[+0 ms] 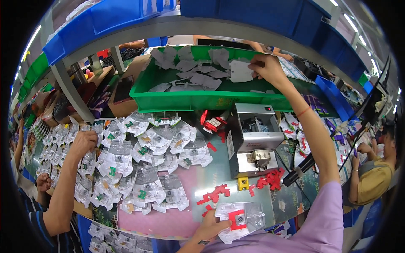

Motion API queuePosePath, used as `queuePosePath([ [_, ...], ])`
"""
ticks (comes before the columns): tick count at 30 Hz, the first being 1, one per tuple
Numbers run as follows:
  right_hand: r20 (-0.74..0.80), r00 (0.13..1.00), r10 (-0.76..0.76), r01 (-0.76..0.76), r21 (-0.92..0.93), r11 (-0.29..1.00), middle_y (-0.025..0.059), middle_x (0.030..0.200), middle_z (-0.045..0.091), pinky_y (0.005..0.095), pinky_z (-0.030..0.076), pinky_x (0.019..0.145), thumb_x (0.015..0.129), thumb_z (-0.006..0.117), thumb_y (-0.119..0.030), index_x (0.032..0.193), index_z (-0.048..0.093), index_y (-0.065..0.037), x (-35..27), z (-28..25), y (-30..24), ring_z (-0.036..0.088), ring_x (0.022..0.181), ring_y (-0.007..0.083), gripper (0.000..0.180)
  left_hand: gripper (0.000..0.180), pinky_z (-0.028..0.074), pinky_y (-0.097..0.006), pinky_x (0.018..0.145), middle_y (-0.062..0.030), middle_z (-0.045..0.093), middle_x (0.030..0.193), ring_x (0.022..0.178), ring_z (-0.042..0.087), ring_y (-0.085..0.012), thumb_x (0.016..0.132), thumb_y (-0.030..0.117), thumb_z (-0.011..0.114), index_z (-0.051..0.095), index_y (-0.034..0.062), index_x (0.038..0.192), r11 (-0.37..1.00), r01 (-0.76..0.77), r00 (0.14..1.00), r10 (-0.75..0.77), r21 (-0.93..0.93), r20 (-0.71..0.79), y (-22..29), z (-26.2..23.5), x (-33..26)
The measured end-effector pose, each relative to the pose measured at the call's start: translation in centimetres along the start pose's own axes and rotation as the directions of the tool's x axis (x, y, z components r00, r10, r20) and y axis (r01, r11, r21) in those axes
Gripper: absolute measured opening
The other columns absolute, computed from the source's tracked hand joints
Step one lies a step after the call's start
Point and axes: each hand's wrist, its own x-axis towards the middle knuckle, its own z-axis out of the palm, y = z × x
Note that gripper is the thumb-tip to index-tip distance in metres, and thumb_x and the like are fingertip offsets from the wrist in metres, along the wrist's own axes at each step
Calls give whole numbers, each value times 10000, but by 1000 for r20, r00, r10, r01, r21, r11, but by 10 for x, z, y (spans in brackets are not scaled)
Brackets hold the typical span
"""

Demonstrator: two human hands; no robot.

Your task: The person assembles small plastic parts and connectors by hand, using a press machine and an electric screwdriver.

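At the near edge of the table, my left hand [211, 227] is closed on a white and clear plastic housing [252, 216], thumb over its top. A red plastic piece [237, 220] sits in the middle of this housing, beside a round part. My right hand [266, 67] reaches far forward over the green bin [177, 102]. It pinches a thin, flat, whitish plastic plate [241, 71] by its right edge, over the bin's far right part. Several similar greyish plates [185, 65] lie loose in the bin.
A screw feeder machine [259, 141] stands mid-table, a yellow block [243, 183] before it. Red pieces [216, 193] lie nearby. Several white housings [149, 185] are piled left, where a co-worker's hand [86, 141] reaches in. A shelf with blue bins [249, 17] spans overhead.
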Motion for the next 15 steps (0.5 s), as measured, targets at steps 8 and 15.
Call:
queuePosePath([
  [8, -39, 992, -123, 129, 371, 920, 105, 731, 633, 229, 527, 586, 798, 579, -34, 813, 607, 73, -108, -23, -70, 639, 686, 149, 111, 427, 458, -287, 748, -76, 589, 951, 841, 571, -145, 669, -35, 572, 504, -28, 1090, 994, -104, 994, 105, -23, 24, 17, 3, -2],
  [15, -60, 989, -135, 147, 502, 852, 115, 737, 625, 217, 520, 557, 798, 571, 7, 844, 601, 71, -176, -26, -82, 637, 672, 157, 85, 497, 451, -306, 794, -102, 560, 1037, 911, 563, -173, 678, -20, 547, 437, -34, 1162, 988, -149, 987, 151, -47, 46, 26, 16, -3],
])
